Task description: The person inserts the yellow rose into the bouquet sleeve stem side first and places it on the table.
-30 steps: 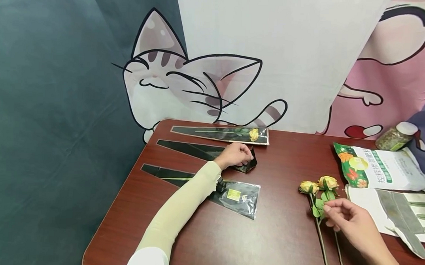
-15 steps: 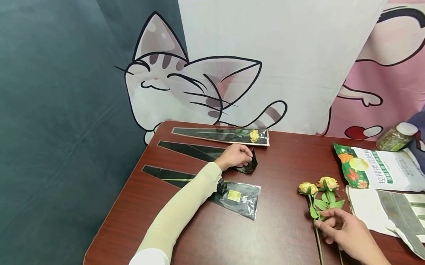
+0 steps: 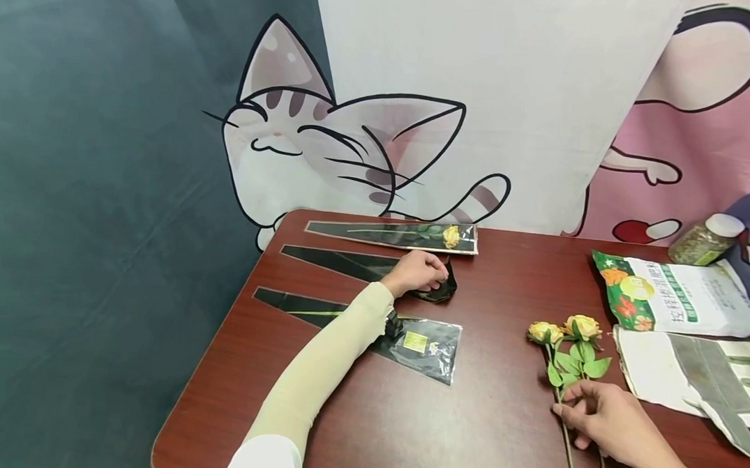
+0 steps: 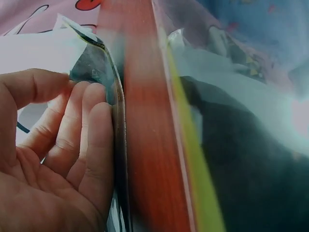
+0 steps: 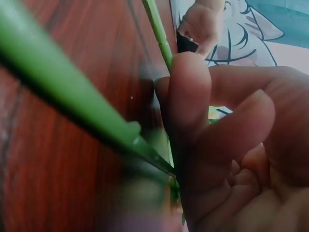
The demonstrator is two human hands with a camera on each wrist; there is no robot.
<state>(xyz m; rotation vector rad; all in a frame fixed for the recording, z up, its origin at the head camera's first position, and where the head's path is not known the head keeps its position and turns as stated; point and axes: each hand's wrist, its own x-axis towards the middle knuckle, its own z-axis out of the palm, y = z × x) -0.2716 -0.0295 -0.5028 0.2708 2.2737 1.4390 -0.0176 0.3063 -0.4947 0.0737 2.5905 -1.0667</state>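
My left hand (image 3: 416,272) pinches the mouth edge of a tapered black-and-clear flower sleeve (image 3: 332,260), lifting its wide end off the table; in the left wrist view the sleeve's edge (image 4: 118,92) stands up beside the fingers. To the right, two yellow artificial roses lie side by side: the left rose (image 3: 544,332) and the right rose (image 3: 582,327), with green leaves below the blooms. My right hand (image 3: 606,418) pinches the left rose's stem under the leaves with thumb and forefinger. A green stem (image 5: 72,92) runs close past the fingers in the right wrist view.
A sleeve with a yellow rose (image 3: 452,237) inside lies at the back. Nearer, another sleeve (image 3: 429,358) with a yellow label lies partly under my left forearm. On the right are white-grey gloves (image 3: 652,361), a printed bag (image 3: 711,297) and a white-lidded jar (image 3: 704,241).
My right hand has slid from the roses' leaves down toward the stem and closed its thumb and forefinger there. The left hand keeps its hold on the sleeve.
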